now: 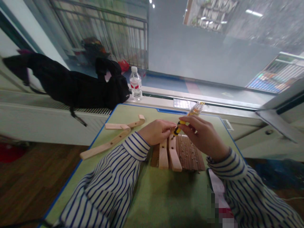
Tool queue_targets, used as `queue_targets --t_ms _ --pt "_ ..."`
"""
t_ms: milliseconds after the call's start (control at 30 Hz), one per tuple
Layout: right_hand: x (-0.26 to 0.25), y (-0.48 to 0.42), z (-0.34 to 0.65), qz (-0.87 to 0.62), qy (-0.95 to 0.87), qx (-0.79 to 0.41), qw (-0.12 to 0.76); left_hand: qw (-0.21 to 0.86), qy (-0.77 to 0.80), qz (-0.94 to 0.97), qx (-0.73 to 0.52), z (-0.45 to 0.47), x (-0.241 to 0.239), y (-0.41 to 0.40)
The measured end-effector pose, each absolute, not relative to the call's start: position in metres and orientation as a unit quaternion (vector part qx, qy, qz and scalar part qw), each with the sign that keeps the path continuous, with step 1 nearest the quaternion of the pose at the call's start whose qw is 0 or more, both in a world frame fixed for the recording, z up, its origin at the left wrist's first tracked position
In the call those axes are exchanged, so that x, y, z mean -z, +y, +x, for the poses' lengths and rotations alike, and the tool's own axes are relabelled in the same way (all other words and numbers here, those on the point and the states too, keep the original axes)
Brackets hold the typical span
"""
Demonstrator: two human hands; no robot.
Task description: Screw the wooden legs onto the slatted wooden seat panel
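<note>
A yellow-and-black screwdriver (pixel 176 130) is pinched in my right hand (pixel 200 133), slanting down to the left. Its tip meets the right one of two bent wooden pieces (pixel 175 155), near a dark hole. My left hand (pixel 155 131) has its fingers pressed together at the far ends of these pieces, steadying them; its fingertips partly hide what they grip. Beside the right piece lies the left bent piece (pixel 163 156). Both rest on a brown corrugated block (pixel 191 153) dotted with small holes or studs. Beyond my right hand, a clear and orange-yellow object (pixel 196 108) lines up with the screwdriver.
Two more bent wooden pieces, one nearer (pixel 104 147) and one farther (pixel 116 126), lie left on the green blue-edged table (pixel 152 196). A water bottle (pixel 136 85) and black bag (pixel 83 85) sit on the sill. A phone-like object (pixel 215 182) lies by my right sleeve.
</note>
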State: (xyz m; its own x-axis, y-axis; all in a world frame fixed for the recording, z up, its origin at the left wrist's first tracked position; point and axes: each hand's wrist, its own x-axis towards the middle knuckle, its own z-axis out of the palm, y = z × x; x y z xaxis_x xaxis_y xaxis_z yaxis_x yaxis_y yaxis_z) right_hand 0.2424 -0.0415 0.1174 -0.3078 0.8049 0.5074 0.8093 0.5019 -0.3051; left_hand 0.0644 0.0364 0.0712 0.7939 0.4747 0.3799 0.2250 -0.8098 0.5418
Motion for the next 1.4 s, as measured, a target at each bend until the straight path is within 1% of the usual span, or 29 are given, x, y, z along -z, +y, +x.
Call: queue_targets --t_ms 267,467,633,1000,1400 --pt "-0.118 -0.040 0.243 -0.497 -0.812 -0.004 0.308 0.260 0.199 0.910 -0.255 0.065 -0.074 0.036" --pt "-0.118 -0.036 0.247 -0.493 -0.818 -0.017 0.296 0.279 0.259 0.883 -0.276 0.065 -0.068 0.040" --pt "-0.118 -0.028 0.250 -0.505 -0.814 -0.016 0.287 0.312 0.276 0.867 -0.274 0.065 -0.062 0.048" --pt "-0.119 -0.015 0.254 -0.519 -0.818 -0.010 0.248 0.371 0.278 0.844 -0.271 0.073 -0.052 0.062" --pt "-0.117 -0.007 0.255 -0.489 -0.838 -0.015 0.240 0.420 0.281 0.818 -0.275 0.074 -0.043 0.067"
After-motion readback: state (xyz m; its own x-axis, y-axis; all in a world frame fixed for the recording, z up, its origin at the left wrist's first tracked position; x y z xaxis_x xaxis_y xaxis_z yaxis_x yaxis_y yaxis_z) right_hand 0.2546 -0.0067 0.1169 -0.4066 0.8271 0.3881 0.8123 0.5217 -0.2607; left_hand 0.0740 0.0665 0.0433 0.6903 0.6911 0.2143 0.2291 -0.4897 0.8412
